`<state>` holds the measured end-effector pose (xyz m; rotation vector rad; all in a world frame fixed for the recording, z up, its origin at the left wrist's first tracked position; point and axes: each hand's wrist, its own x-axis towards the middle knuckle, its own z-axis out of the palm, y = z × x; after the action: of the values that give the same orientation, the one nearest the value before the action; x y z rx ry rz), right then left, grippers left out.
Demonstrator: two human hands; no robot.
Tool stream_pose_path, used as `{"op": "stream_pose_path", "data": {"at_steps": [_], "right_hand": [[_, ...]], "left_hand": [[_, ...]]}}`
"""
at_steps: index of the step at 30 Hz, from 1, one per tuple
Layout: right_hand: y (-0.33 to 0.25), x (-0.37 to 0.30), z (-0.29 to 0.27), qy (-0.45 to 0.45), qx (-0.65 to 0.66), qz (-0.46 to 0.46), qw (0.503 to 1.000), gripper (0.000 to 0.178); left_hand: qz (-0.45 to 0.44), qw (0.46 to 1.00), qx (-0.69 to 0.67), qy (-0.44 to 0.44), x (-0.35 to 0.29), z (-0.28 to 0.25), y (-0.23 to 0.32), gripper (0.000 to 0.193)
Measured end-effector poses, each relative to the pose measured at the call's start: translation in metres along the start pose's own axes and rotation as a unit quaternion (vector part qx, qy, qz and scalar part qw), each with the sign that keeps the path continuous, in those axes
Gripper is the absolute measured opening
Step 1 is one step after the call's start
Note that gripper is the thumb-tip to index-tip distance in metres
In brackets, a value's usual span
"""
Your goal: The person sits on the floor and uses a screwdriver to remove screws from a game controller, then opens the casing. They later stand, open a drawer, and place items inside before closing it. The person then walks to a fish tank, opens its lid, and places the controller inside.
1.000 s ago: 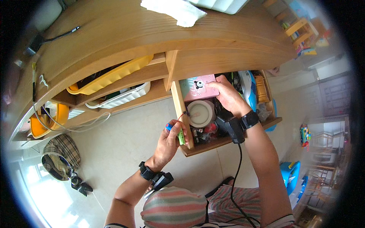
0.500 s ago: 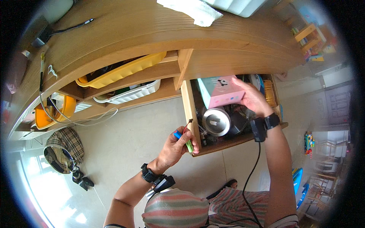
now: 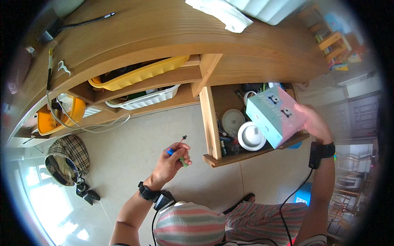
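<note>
My right hand (image 3: 318,125) grips the right side of a pink and teal cardboard box (image 3: 269,117) with cartoon eyes on it. The box is tilted over the right part of an open wooden drawer (image 3: 210,127) and hides what lies beneath. Beside the box, a white round container (image 3: 251,136) and a flat white disc (image 3: 232,121) sit in the drawer. Left of the drawer, my left hand (image 3: 166,166) is closed around a small blue and green cylindrical thing (image 3: 170,151); a red wire with a black plug sticks out of it.
Yellow (image 3: 141,74) and white (image 3: 143,98) plastic baskets fill the shelves on the left. A white cable (image 3: 102,130) hangs off the desk top (image 3: 164,24). On the floor at left lies a checked bag (image 3: 67,153). A blue thing (image 3: 303,192) is by my right forearm.
My right hand has moved the box right and turned it, uncovering white round things in the drawer. My left hand has drawn left, away from the drawer's edge, still holding the blue and green thing.
</note>
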<state>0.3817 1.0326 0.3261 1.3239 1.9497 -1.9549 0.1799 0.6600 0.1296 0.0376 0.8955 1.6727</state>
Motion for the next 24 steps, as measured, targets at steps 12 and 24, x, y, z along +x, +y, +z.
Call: {"op": "stream_pose_path", "data": {"at_steps": [12, 24], "right_hand": [[0.029, -0.009, 0.217, -0.239, -0.239, -0.190, 0.922, 0.041], [0.203, 0.137, 0.435, -0.147, -0.131, -0.327, 0.924, 0.035]], "left_hand": [[0.075, 0.988, 0.003, 0.134, -0.075, -0.070, 0.016, 0.028], [-0.077, 0.916, 0.204, 0.337, -0.141, -0.204, -0.034, 0.041]]}}
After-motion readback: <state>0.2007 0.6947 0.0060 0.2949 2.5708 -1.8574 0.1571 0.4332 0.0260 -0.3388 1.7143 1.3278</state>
